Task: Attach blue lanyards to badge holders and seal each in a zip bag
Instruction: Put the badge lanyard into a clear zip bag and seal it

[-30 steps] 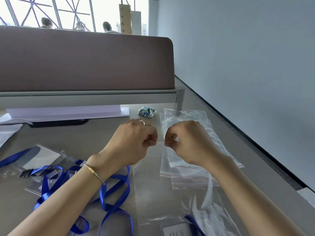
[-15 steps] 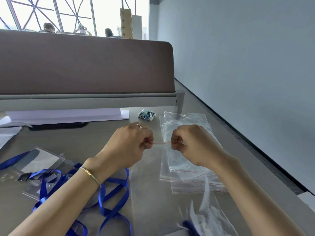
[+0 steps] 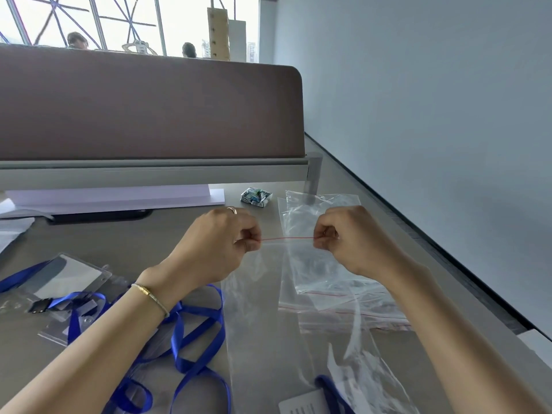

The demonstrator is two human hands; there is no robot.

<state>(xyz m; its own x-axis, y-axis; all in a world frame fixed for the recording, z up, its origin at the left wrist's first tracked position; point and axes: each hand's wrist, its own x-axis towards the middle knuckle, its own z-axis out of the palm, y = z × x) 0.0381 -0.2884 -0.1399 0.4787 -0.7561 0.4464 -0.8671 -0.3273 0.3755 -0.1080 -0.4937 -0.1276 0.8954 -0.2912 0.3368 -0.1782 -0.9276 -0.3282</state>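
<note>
Fingers of both hands pinch the red zip strip (image 3: 286,238) of a clear zip bag (image 3: 268,309) held over the counter (image 3: 143,237): left hand (image 3: 222,243), right hand (image 3: 348,239). A badge holder (image 3: 310,406) with blue lanyard (image 3: 331,391) sits inside. Sealing looks underway; next, press along the whole strip.

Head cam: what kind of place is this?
Most likely an open-plan office desk. A padded desk divider backs the grey desk, other people sit beyond it by large windows, and the hands work on a zip bag.
</note>
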